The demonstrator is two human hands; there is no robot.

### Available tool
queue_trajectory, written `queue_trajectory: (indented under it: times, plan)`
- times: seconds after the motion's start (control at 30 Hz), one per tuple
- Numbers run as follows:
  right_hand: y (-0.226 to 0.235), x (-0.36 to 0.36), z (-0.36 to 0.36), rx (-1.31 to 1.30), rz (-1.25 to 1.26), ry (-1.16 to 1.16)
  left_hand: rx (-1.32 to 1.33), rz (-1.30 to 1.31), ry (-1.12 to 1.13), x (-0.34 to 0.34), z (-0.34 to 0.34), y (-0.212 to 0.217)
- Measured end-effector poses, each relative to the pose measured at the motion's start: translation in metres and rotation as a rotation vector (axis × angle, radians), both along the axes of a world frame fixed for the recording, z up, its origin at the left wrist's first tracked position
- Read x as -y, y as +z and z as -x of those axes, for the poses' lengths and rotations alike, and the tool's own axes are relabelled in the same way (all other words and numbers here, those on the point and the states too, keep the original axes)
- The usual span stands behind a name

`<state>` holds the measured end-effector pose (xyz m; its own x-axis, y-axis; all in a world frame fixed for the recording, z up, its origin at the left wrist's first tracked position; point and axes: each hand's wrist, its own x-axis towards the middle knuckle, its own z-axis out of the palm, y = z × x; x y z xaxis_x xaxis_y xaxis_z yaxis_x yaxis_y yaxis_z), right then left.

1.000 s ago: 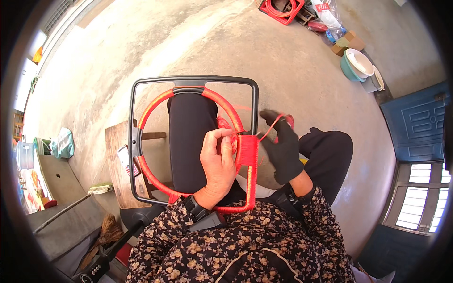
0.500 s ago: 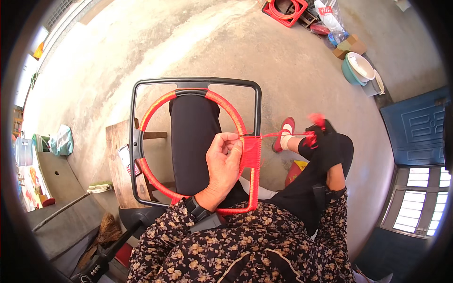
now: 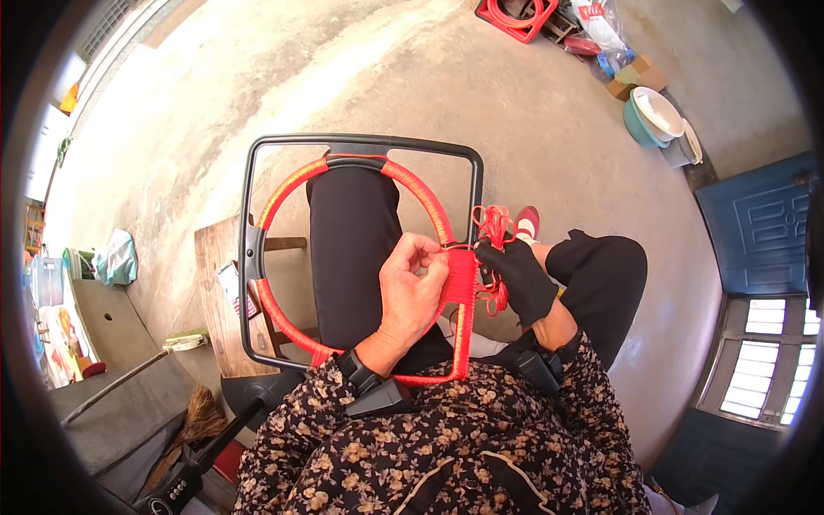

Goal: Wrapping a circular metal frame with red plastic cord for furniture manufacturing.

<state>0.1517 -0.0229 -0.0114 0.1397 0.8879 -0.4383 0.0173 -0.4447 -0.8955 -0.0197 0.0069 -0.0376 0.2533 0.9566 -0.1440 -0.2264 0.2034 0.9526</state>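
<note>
A black square frame (image 3: 478, 184) with a round ring inside rests across my lap. Red cord (image 3: 417, 193) is wound along much of the ring, and a flat red wrapped band (image 3: 463, 279) joins the ring to the frame's side. My bare left hand (image 3: 409, 283) pinches the ring and cord at the top of this band, thumb and fingertips together. Just right of it, my right hand (image 3: 522, 273), in a black glove, is closed around a loose bundle of red cord (image 3: 493, 225). Loops of the bundle stick out above and below the glove.
A wooden stool (image 3: 215, 296) stands left of my knee, with a printed packet on it. At the far right are basins (image 3: 657, 116), a cardboard box (image 3: 639, 73) and another red-wound frame (image 3: 518, 19). A straw broom (image 3: 199, 416) lies lower left.
My right hand has come in from the right with the cord bundle, now beside the band. The stretched strand has shortened. My left hand keeps its pinch on the ring.
</note>
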Motion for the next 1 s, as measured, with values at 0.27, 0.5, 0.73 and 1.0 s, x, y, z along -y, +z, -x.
queue_trajectory:
  times: [0.27, 0.5, 0.73, 1.0]
  plan:
    - [-0.006, 0.008, -0.004, -0.007, 0.034, 0.009, -0.046, -0.052, -0.081, 0.002, -0.001, -0.004]
    - [-0.014, 0.012, -0.019, -0.025, -0.032, -0.011, 0.140, 0.124, -0.042, 0.007, -0.004, 0.000]
    - [-0.008, 0.018, -0.031, -0.055, -0.030, -0.031, 0.230, 0.227, -0.055, 0.003, -0.001, -0.001]
    - [-0.004, 0.026, -0.034, -0.114, -0.033, -0.048, 0.210, 0.308, -0.072, 0.002, -0.003, -0.008]
